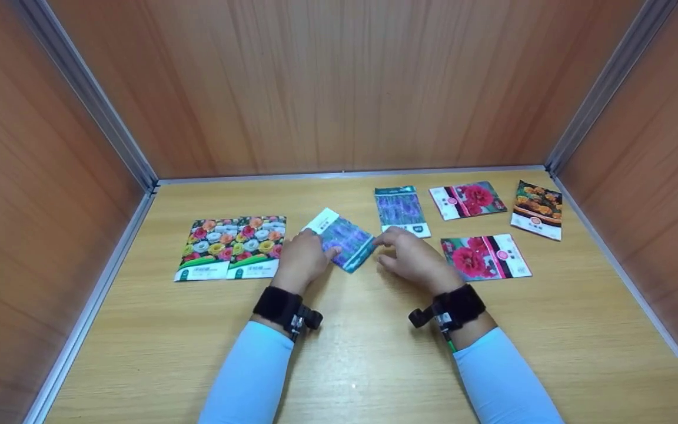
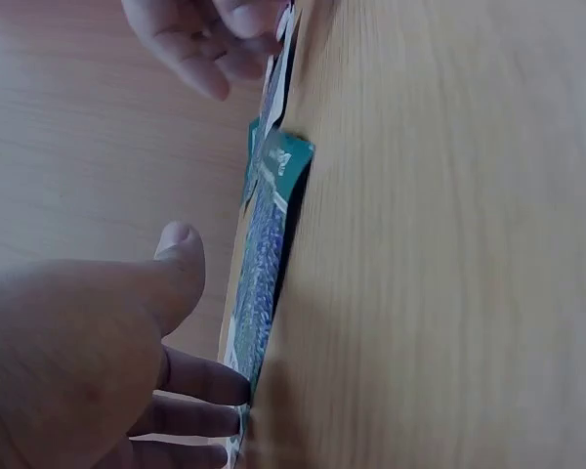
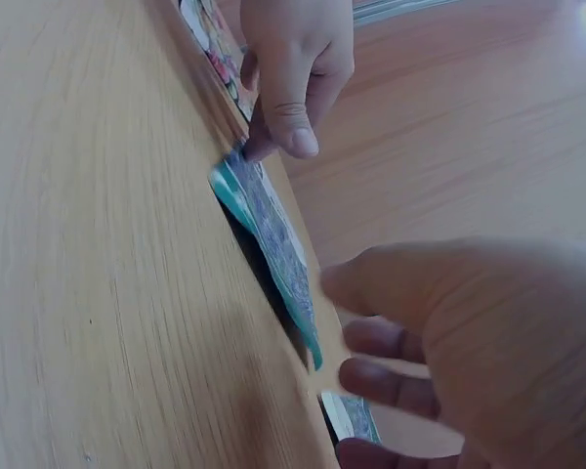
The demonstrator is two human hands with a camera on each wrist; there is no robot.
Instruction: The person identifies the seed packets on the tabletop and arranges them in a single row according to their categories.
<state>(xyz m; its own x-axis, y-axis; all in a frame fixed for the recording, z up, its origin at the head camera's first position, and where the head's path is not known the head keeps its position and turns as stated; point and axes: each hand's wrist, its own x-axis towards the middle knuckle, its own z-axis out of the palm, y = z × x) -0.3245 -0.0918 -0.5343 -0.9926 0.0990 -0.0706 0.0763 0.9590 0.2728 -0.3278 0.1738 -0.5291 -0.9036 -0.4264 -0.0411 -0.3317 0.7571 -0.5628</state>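
Note:
A lavender-print seed packet (image 1: 348, 240) lies tilted on the table, white end at the upper left, green end toward the right. My left hand (image 1: 302, 259) touches its left side; in the left wrist view the fingers (image 2: 200, 418) reach the packet fairly straight, thumb raised off it. At its right corner is my right hand (image 1: 411, 259), fingers loosely bent and holding nothing. Whether a right fingertip touches that corner, I cannot tell. A second lavender seed packet (image 1: 401, 209) lies just beyond the right hand.
Two mixed-flower seed packets (image 1: 206, 244) lie side by side at the left. On the right are a pink-flower packet (image 1: 471, 200), another pink-flower packet (image 1: 480, 258) nearer me, and an orange-flower packet (image 1: 538, 207). Wood-grain panels (image 1: 345, 88) enclose the table's back and sides.

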